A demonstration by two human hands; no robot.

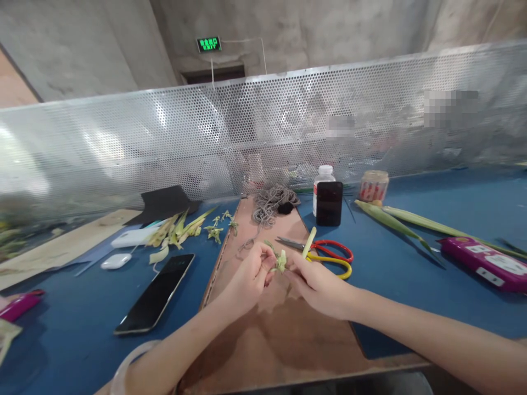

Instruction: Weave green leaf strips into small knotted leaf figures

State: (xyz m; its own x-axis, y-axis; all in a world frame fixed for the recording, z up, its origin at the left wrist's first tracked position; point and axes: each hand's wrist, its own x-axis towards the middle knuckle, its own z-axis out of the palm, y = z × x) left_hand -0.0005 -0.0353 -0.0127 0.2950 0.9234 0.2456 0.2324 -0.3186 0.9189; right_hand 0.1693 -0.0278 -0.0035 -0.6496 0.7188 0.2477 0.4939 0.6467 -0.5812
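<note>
Over the brown board, my left hand (252, 277) is closed, thumb and fingers pinching a small folded piece of pale green leaf (281, 261). My right hand (323, 285) is closed at the other side of that piece, its fingertips close together. A pale leaf strip (308, 243) sticks up from behind my right fingers. Just beyond my right hand lie scissors (335, 249) with one red and one yellow handle, blades pointing left. The fingertips partly hide how the leaf piece is folded.
A grey cord heap (272, 206), white bottle (323, 178), upright black phone-like slab (329, 204) and jar (374, 186) stand behind. Long leaves (395, 225) and a magenta packet (481, 263) lie right; a phone (156, 293) and leaf scraps (179, 230) lie left. A perforated metal screen (263, 120) closes the back.
</note>
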